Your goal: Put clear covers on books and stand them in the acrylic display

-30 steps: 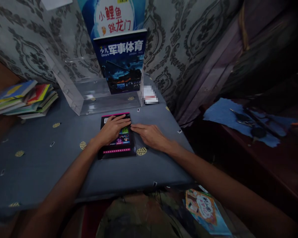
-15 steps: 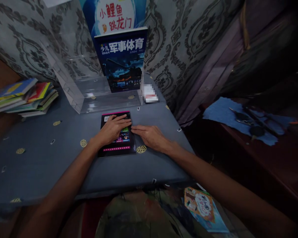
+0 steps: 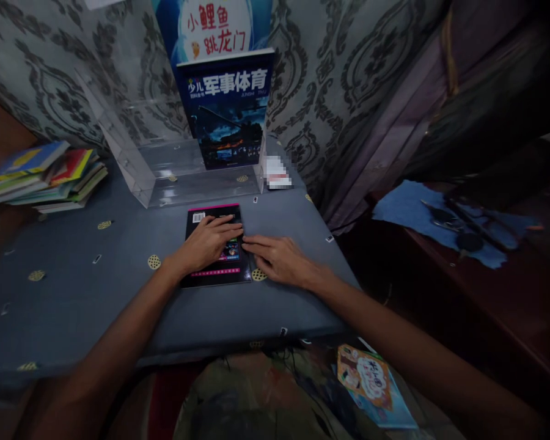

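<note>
A dark book with pink edging lies flat on the grey-blue cloth of the table. My left hand rests on its cover, fingers stretched flat. My right hand lies beside the book's right edge, fingertips touching that edge, fingers extended. Behind the book stands a clear acrylic holder with a blue book upright in it and a taller blue and white book behind that.
A stack of colourful books sits at the table's left. A small white item lies right of the holder. Patterned curtain hangs behind. A picture book lies on the floor below the table's front edge. Dark furniture with blue cloth stands right.
My left hand has slid slightly down the cover, uncovering the book's top edge and barcode. My right hand has drawn a little closer to the book's right edge.
</note>
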`<action>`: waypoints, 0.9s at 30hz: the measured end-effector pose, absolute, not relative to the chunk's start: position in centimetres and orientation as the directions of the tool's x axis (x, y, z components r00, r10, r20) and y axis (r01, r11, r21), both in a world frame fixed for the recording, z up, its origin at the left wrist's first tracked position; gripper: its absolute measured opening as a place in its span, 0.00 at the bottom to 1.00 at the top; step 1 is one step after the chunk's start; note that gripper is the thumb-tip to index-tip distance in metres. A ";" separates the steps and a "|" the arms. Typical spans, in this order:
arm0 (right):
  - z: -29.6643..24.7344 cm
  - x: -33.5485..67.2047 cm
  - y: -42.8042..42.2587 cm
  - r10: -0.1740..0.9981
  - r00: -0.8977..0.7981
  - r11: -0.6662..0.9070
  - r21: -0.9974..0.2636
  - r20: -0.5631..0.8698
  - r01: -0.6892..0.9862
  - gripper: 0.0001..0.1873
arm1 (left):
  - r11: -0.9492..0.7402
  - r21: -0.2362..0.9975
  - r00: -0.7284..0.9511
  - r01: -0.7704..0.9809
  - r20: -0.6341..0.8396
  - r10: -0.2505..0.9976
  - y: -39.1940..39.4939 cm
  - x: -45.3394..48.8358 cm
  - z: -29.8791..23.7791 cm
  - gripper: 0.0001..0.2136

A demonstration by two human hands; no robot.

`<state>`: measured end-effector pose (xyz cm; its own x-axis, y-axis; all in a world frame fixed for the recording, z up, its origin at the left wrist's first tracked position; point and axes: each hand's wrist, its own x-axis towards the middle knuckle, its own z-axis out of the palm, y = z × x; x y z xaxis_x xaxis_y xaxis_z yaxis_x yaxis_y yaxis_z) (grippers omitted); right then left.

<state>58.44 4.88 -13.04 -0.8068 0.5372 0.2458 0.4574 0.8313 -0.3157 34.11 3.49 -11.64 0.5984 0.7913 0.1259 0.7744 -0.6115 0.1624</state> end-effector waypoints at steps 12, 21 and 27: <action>-12.3 58.7 3.4 0.534 -0.837 0.836 -0.221 0.116 0.503 0.39 | -0.575 0.186 0.565 0.797 0.111 0.818 3.4 34.1 -11.8 0.25; -12.2 57.6 3.6 0.583 -0.807 0.811 -0.124 0.089 0.572 0.33 | -0.547 0.151 0.535 0.823 0.118 0.837 4.8 34.1 -12.3 0.27; -11.5 57.1 4.6 0.573 -0.819 0.817 -0.080 0.011 0.571 0.33 | -0.513 0.133 0.505 0.848 0.096 0.858 5.4 34.3 -11.8 0.27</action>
<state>57.12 4.59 -11.48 -0.8193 0.5732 0.0115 0.5707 0.8173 -0.0803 34.26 5.41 -11.76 0.5047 0.8580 0.0955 0.8477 -0.5135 0.1332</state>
